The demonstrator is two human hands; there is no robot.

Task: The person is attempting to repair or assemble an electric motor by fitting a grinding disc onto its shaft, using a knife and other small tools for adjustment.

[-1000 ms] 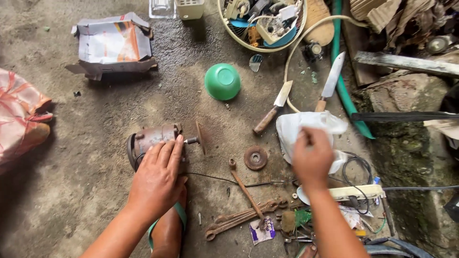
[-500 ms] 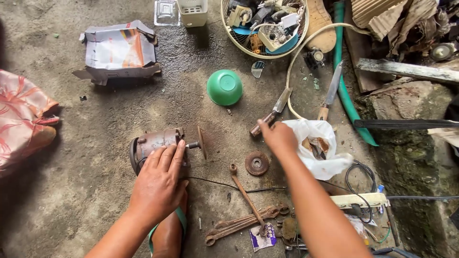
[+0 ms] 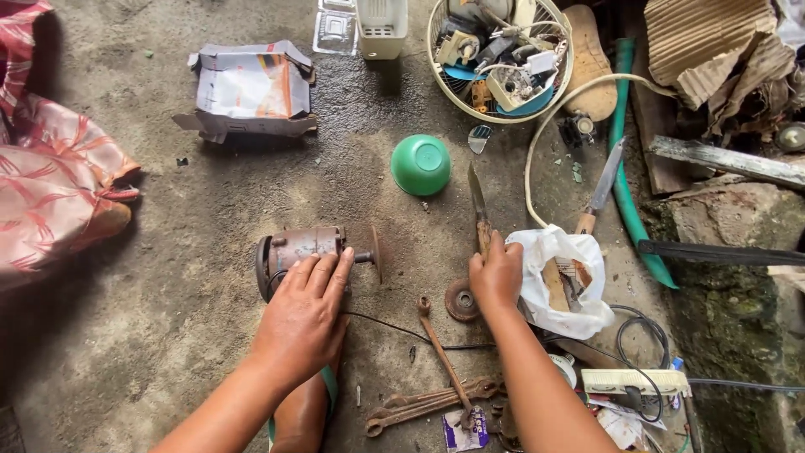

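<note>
Lying at the left edge of the frame: red patterned cloth (image 3: 50, 184). Sitting in the upper left: torn cardboard box (image 3: 251, 91).

Resting flat, fingers spread, over a rusty motor (image 3: 295, 250) at centre left: left hand (image 3: 303, 319). Motor lying on its side, long axis running left to right, shaft pointing right, brown and corroded, poking out just above the fingertips.

Sitting upside down at upper centre: green bowl (image 3: 421, 164).

Closing around a wooden handle at centre: right hand (image 3: 496, 275), gripping a knife (image 3: 479, 210). Blade pointing up the frame, long axis near vertical, dull and rust-stained, extending above the knuckles.

Lying just right of that hand: white plastic bag (image 3: 563, 281).
</note>
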